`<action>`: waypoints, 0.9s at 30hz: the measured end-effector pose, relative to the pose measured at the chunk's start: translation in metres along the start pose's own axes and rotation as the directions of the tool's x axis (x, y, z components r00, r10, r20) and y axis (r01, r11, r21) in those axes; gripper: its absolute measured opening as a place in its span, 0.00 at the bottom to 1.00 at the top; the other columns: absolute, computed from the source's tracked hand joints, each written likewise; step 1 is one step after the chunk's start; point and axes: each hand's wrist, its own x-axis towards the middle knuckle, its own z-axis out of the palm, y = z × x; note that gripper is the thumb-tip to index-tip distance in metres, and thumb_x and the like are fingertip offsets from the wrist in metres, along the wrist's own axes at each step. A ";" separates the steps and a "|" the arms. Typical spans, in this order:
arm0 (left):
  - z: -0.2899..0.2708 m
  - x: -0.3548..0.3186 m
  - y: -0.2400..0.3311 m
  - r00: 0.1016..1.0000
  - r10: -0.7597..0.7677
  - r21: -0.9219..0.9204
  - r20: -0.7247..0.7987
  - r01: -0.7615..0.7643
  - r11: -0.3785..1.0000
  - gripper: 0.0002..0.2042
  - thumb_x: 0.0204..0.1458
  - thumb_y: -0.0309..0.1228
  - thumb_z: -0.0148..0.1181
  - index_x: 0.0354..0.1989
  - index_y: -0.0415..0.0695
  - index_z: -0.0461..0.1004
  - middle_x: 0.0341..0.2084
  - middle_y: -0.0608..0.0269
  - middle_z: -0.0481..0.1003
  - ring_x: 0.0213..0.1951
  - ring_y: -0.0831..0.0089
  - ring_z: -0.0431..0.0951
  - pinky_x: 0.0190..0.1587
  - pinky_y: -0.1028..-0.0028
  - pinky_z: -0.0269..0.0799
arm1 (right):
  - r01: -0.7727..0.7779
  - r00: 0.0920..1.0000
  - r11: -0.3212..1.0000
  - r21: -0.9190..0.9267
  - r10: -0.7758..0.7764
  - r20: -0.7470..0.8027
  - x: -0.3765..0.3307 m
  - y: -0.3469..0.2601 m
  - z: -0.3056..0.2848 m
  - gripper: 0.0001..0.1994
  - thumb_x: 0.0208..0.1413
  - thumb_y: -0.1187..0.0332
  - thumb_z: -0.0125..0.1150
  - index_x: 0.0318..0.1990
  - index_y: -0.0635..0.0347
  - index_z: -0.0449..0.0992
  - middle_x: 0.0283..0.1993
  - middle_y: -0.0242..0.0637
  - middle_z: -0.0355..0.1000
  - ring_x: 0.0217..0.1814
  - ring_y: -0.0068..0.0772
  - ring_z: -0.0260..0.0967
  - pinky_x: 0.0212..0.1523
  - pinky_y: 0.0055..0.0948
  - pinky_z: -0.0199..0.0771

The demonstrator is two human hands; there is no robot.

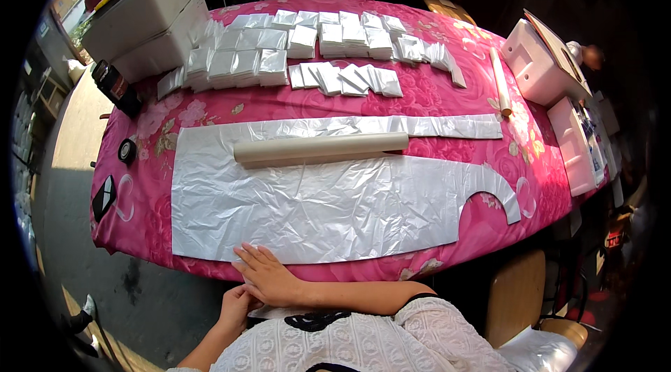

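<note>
A thin white plastic apron [328, 208] lies spread and wrinkled on the table, its long strap and curved neck piece pointing right. Across it rests a pale cardboard tube [321, 147]. At the apron's near edge, left of the middle, my right hand [269, 278] lies with its fingers stretched onto the film. Just below, off the table edge, my left hand [236, 305] has its fingers pinched close under the right palm. A bit of white shows between the hands; what the left fingers hold is hidden.
Stacks of folded white plastic packets [237, 68] line the far side. White foam boxes [150, 16] stand far left, another foam box [535, 57] far right near a second tube [500, 82]. A black bottle [115, 87] and round black object [127, 150] sit left. A wooden chair [517, 295] stands right.
</note>
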 end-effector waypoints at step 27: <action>0.087 0.043 0.122 0.421 0.656 0.598 0.626 -0.799 -0.059 0.16 0.38 0.23 0.61 0.40 0.40 0.74 0.44 0.52 0.73 0.40 0.58 0.76 0.40 0.68 0.73 | -0.839 0.314 0.523 -0.152 0.238 -0.919 0.018 0.295 -0.332 0.14 0.47 0.61 0.62 0.38 0.62 0.77 0.39 0.43 0.74 0.44 0.40 0.69 0.45 0.35 0.67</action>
